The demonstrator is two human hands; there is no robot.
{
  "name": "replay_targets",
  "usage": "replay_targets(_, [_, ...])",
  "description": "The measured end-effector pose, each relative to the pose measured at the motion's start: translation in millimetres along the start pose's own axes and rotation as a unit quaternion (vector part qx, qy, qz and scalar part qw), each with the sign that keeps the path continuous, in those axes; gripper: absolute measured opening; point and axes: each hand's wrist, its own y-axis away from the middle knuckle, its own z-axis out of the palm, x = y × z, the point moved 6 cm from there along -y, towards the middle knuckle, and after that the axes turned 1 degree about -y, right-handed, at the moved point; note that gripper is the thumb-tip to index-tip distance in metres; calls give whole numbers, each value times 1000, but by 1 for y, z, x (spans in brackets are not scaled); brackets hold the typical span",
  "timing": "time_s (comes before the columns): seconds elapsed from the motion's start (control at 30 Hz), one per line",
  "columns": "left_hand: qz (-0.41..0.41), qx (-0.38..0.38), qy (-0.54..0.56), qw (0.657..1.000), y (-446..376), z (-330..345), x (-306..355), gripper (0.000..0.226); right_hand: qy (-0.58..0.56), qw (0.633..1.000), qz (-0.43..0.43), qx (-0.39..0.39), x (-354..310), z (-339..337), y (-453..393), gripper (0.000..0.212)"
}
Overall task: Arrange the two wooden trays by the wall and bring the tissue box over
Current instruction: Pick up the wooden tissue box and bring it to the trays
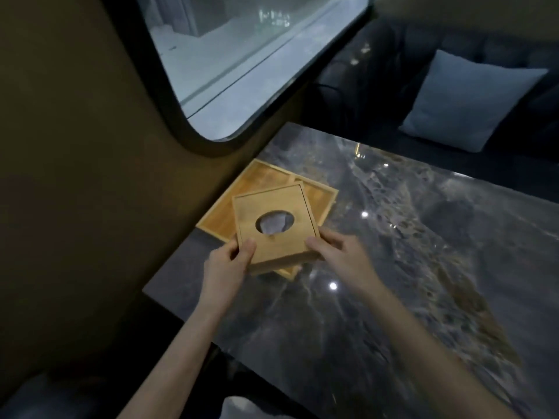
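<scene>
Tissue box (273,223), wooden, square, with a round hole in its lid and a bit of white tissue (273,226) showing through, is up in both hands over the near corner of the wooden trays. The left hand (225,261) grips the box's near-left corner, thumb pressed flat on the lid, fingers tucked below. The right hand (338,252) clamps the near-right corner, thumb on the top edge, fingers curled along the side. The box sits tilted, its near edge lower, and it hides the middle of what lies under it.

Under it, the first wooden tray (263,179) lies hard against the wall (90,146), its long side running along it. The second wooden tray (320,198) shows as a rim and a strip of floor peeking out on the right, overlapping the first; how exactly they sit on each other I can't tell, the box covers the join. One tray corner pokes out just below the box's near edge.

The dark marble table (408,267) is glossy, with ceiling lights glinting off it. To the right of the trays and toward the person there's wide bare surface. The table's left edge meets the wall; its far edge ends before a dark sofa with a pale cushion (472,104). A rounded window (248,62) sits above the trays.
</scene>
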Motion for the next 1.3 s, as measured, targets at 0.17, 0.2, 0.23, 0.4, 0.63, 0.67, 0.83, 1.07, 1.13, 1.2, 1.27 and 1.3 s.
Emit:
replay_targets(0.17, [-67, 31, 52, 996, -13, -47, -48, 19, 27, 997, 33, -61, 6, 69, -34, 15])
replay_targets(0.2, [-82, 38, 65, 994, -15, -56, -59, 18, 33, 996, 44, -74, 7, 83, -39, 13])
replay_targets(0.23, [-94, 47, 76, 992, -17, -64, -69, 19, 41, 994, 53, -88, 10, 97, -46, 19])
replay_targets(0.4, [-117, 73, 91, 986, -29, -98, -112, 13, 100, 981, 58, -153, 19, 159, -68, 28])
replay_targets(0.63, [-173, 79, 92, 977, -33, -115, -144, 18, 97, 970, 108, -193, 35, 203, -85, 25])
replay_targets(0.67, [-179, 79, 95, 976, -34, -115, -147, 19, 102, 969, 109, -195, 35, 206, -87, 28])
replay_targets(0.83, [-168, 75, 78, 980, -39, -116, -156, 18, 97, 971, 122, -182, 41, 210, -91, 33])
replay_targets(1.07, [-161, 65, 58, 983, -52, -116, -161, 20, 67, 972, 152, -168, 44, 211, -95, 30])
replay_targets(1.13, [-159, 61, 66, 983, -54, -115, -163, 11, 65, 973, 156, -155, 44, 211, -97, 25])
replay_targets(1.2, [-158, 58, 71, 983, -55, -114, -167, 4, 69, 974, 160, -146, 45, 210, -101, 15])
replay_targets(1.27, [-161, 59, 78, 982, -56, -113, -170, 11, 65, 974, 160, -146, 44, 211, -103, 18])
replay_targets(1.3, [-166, 64, 89, 980, -56, -112, -171, 13, 65, 974, 161, -149, 45, 211, -105, 19])
